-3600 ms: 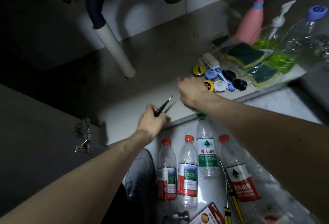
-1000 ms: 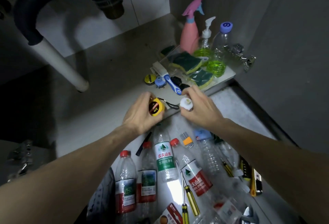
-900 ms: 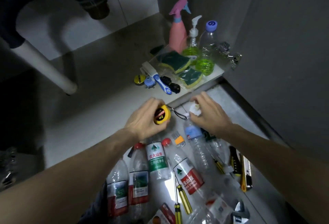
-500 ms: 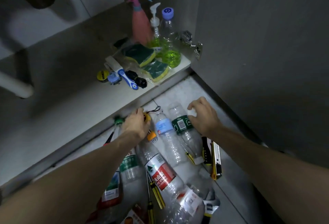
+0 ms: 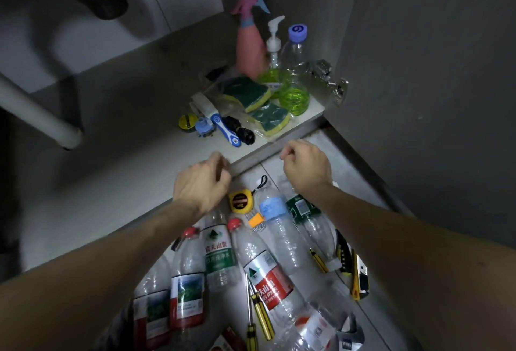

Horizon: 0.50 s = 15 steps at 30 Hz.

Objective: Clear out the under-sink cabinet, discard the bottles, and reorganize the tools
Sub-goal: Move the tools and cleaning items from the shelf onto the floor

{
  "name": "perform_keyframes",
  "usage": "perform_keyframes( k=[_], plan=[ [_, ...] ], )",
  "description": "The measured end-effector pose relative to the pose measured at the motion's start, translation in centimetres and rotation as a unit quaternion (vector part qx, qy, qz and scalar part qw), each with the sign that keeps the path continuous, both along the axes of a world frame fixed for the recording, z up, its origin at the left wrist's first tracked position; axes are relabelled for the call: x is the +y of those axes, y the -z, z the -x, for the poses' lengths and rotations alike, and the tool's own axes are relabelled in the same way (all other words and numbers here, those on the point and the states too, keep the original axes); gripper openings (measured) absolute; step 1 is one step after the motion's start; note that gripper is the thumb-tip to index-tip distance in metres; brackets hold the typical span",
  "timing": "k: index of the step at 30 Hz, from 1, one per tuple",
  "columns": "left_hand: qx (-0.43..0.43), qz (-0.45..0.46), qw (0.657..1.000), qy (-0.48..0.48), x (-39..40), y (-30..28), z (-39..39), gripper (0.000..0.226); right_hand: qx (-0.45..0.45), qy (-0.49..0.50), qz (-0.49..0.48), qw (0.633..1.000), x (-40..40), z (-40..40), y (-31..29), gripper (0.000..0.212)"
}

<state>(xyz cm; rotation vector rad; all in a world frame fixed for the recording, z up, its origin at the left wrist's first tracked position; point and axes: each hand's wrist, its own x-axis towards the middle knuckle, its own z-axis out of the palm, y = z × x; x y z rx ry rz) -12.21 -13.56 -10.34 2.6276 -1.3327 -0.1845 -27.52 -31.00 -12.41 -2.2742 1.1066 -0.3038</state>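
Both of my hands hover over the cabinet's front edge, fingers loosely curled, holding nothing. My left hand (image 5: 201, 183) is just above a yellow tape measure (image 5: 240, 201) that lies on the floor tiles. My right hand (image 5: 305, 167) is to its right, over the necks of two clear bottles. Several empty plastic water bottles (image 5: 264, 269) lie side by side on the floor below my arms. Among them are yellow-handled screwdrivers (image 5: 260, 314), a yellow utility knife (image 5: 359, 275) and a wrench (image 5: 349, 335).
On the cabinet floor (image 5: 134, 172) at the right back stand a pink spray bottle (image 5: 249, 43), a pump bottle (image 5: 274, 65) and a bottle of green liquid (image 5: 294, 91). Sponges (image 5: 248, 94), a blue-white tool (image 5: 224, 126) and small rolls lie before them. A white drain pipe (image 5: 42, 116) descends at left.
My left hand set the yellow tape measure down among the bottles and rose empty. My right hand no longer holds the small white object and also lifted toward the cabinet edge.
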Motion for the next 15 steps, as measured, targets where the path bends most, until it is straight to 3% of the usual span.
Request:
perform_keyframes(
  k=[3,7,9,11,13,15],
  plan=[
    [-0.001,0.025,0.999,-0.037,-0.7,-1.1,-3.0,0.015,-0.079,-0.103,0.034,0.991,1.6,-3.0,-1.8,0.021],
    [-0.009,0.03,0.996,-0.079,-2.8,-0.8,-9.5,0.043,-0.13,-0.142,0.072,0.979,4.1,-8.3,-2.8,0.023],
    [0.073,0.047,0.988,-0.132,-3.4,-0.3,-12.3,0.058,-0.101,-0.156,0.099,0.978,4.9,-10.9,-2.7,0.032],
    [0.129,0.065,0.983,-0.11,-3.2,0.3,-13.8,0.059,-0.05,-0.159,0.129,0.978,5.1,-13.1,-2.7,0.039],
    [0.121,0.049,0.991,-0.029,-2.3,0.9,-14.1,0.055,-0.004,-0.164,0.165,0.973,4.6,-14.7,-2.6,0.042],
    [0.091,0.039,0.995,-0.008,-1.4,1.2,-14.2,0.053,0.033,-0.175,0.189,0.966,4.0,-15.9,-2.6,0.044]
  ],
)
